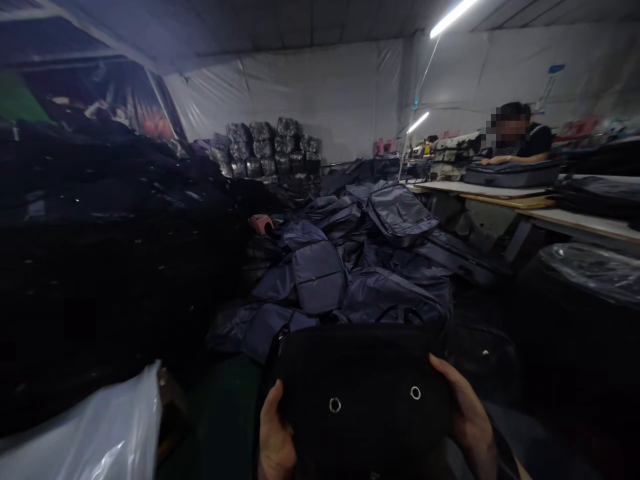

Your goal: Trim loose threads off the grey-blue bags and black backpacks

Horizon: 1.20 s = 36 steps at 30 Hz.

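Observation:
A black fabric bag with two metal eyelets sits low in the head view, held between both hands. My left hand grips its left edge, thumb lying up along the side. My right hand wraps round its right edge, thumb on the top corner. The other fingers of both hands are hidden behind the bag.
A heap of grey-blue bags lies just beyond. Dark stacked bags fill the left. A white plastic sheet is at the bottom left. Wrapped bundles stand at the back wall. A person sits at a long worktable on the right.

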Available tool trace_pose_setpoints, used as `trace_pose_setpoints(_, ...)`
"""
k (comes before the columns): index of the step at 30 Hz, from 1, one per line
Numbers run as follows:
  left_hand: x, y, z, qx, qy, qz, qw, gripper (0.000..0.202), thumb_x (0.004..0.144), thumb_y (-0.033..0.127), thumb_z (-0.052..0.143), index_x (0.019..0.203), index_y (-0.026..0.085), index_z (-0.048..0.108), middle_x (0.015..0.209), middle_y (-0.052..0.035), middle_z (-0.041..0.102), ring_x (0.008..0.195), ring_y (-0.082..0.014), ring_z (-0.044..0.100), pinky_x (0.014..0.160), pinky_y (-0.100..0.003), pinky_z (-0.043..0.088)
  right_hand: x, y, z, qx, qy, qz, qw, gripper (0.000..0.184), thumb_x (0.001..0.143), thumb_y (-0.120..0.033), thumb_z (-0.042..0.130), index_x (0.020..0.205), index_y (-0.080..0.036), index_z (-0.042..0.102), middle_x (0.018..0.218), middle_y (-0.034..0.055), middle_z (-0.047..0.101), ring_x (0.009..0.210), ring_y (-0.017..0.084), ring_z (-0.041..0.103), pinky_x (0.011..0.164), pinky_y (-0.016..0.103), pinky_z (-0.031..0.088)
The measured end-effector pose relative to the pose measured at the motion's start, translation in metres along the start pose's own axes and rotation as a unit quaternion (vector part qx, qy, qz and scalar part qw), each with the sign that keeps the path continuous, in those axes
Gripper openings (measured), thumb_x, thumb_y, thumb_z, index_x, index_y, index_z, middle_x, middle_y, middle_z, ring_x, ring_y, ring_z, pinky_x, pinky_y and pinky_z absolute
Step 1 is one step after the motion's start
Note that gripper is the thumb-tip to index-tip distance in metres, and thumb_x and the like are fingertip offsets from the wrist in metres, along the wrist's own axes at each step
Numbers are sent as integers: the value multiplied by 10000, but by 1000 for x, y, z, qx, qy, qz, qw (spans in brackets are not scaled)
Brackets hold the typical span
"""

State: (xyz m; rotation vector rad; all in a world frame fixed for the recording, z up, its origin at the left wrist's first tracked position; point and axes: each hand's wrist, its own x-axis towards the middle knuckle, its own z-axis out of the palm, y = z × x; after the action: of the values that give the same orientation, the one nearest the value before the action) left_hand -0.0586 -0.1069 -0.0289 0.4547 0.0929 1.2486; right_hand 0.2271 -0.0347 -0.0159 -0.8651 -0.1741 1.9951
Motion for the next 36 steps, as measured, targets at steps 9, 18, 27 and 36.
trace_pose_setpoints(9,-3,0,-6,11,120,39,992,394,887,361,381,992,194,723,1001,-103,702,1100,-304,565,1006,-429,361,-5,2,5,-15,15,-6,1000,188,702,-242,711,870,-160,712,861,55,735,841,262,683,809,365,533)
trace_pose_setpoints(18,-6,-1,-22,13,139,69,988,399,894,356,379,1006,168,713,977,-101,708,1016,-286,616,980,-426,396,-10,3,9,-33,27,30,999,295,693,-310,703,959,-182,706,889,77,731,888,292,670,837,411,523)
trace_pose_setpoints(27,-8,-3,-21,12,161,83,983,369,885,343,416,994,155,715,949,-112,713,1057,-312,590,978,-457,396,-6,1,5,1,31,40,999,123,706,-263,698,781,-167,717,848,71,735,874,289,673,854,416,515)
trace_pose_setpoints(36,-1,0,-14,6,-3,42,999,604,922,508,179,1215,169,583,1260,-98,563,1290,-282,358,1106,-458,163,-4,-1,-2,-8,35,22,999,119,732,-252,681,805,-163,712,851,63,736,861,261,679,841,377,526)
